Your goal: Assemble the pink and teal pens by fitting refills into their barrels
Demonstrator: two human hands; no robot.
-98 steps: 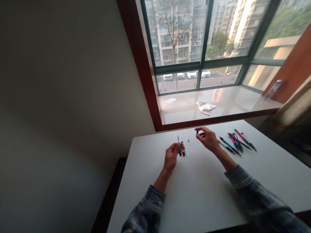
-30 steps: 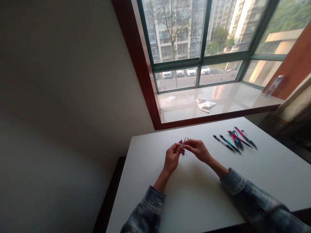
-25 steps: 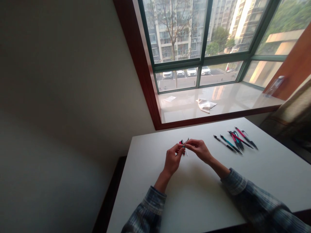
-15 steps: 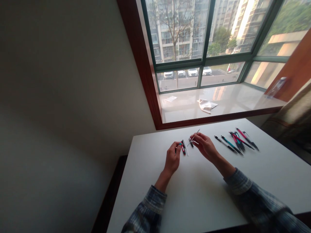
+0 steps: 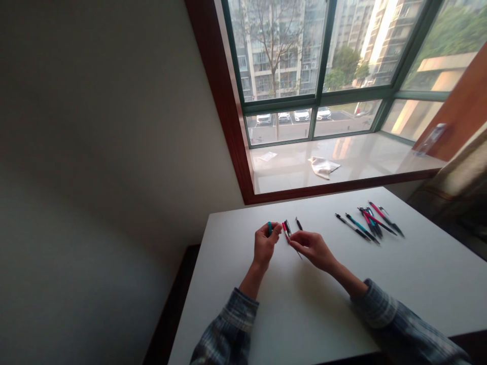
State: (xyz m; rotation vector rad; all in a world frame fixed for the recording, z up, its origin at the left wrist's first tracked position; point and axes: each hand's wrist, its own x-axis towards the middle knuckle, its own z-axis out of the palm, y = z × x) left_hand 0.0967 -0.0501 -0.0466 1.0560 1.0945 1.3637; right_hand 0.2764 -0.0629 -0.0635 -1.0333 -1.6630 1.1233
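- Your left hand (image 5: 264,246) is closed around a teal barrel (image 5: 270,229), which stands roughly upright between thumb and fingers, above the left part of the worktop (image 5: 323,319).
- Your right hand (image 5: 314,248) has thumb and fingertips brought together at the near end of a small row of pen parts; you cannot tell from here whether they grip anything.
- A thin rod (image 5: 299,254) pokes out below those fingertips, slanting towards you; its other end is hidden by your fingers.
- In that row, between your two hands, you have a red piece (image 5: 284,230) and, just beside it on the right, a dark piece (image 5: 287,224).
- Just beyond your right hand, a little apart from the row, a black piece (image 5: 299,223) lies aslant with its thin end pointing away from you.
- Well to the right you have the whole pens: a black-and-white pen (image 5: 352,227), a teal pen (image 5: 359,227) near it, then a crossed heap of pens (image 5: 371,221), with a pink pen (image 5: 378,209) at its far side.
- Past the worktop's far edge, a white cloth (image 5: 322,168) lies crumpled on the sill (image 5: 289,175), a scrap of paper (image 5: 268,156) to its left, below the window (image 5: 315,101).
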